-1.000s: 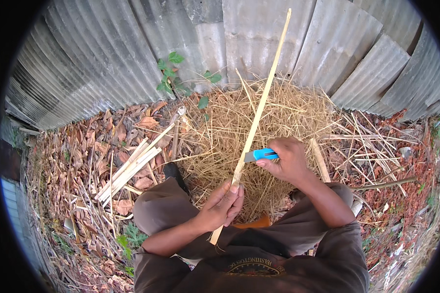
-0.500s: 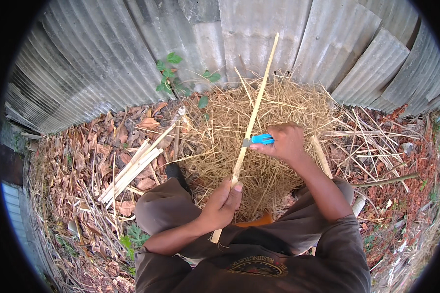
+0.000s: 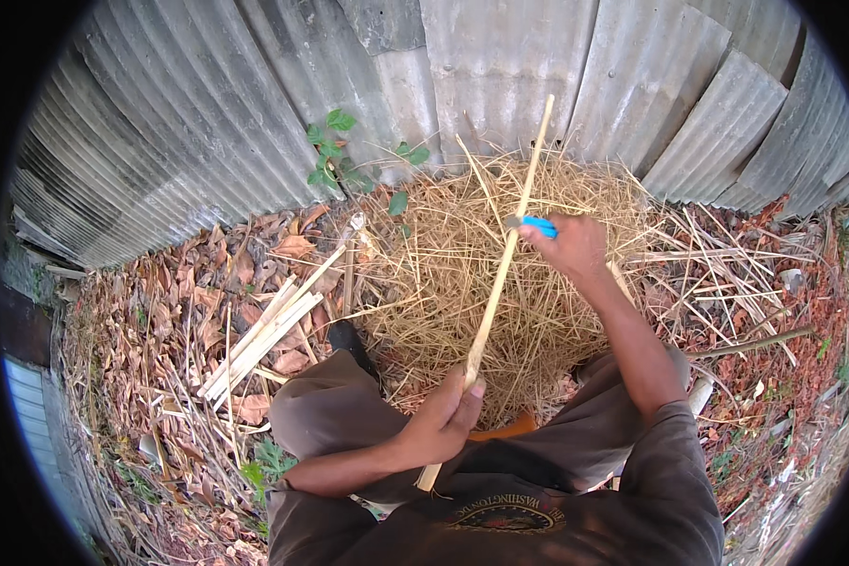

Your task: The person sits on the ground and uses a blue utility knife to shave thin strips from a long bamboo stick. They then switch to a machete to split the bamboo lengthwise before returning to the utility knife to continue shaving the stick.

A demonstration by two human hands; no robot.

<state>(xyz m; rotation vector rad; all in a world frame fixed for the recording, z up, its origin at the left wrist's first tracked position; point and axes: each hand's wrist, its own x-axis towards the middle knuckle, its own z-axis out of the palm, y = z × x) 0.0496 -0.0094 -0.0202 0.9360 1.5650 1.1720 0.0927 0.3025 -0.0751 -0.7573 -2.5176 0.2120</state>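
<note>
My left hand (image 3: pixel 448 420) is closed around the lower part of a long, pale bamboo strip (image 3: pixel 493 297), whose short end sticks out below it over my lap. The strip slants up and away to the right over a heap of shavings. In my right hand (image 3: pixel 577 247) is a blue-handled utility knife (image 3: pixel 539 225), gripped with the fingers wrapped round it. Its blade meets the strip on the far half, well beyond my left hand. Part of the handle is hidden by my fingers.
Thin straw-coloured shavings (image 3: pixel 443 283) are heaped between my legs. Several split strips (image 3: pixel 264 344) lie on dry leaves at the left. More sticks (image 3: pixel 726 283) are scattered at the right. A corrugated metal fence (image 3: pixel 500 85) stands across the far side, with a small green plant (image 3: pixel 330 151) against it.
My right hand and the knife have moved farther out along the strip, away from me. The strip has shifted slightly toward me and to the right with my left hand.
</note>
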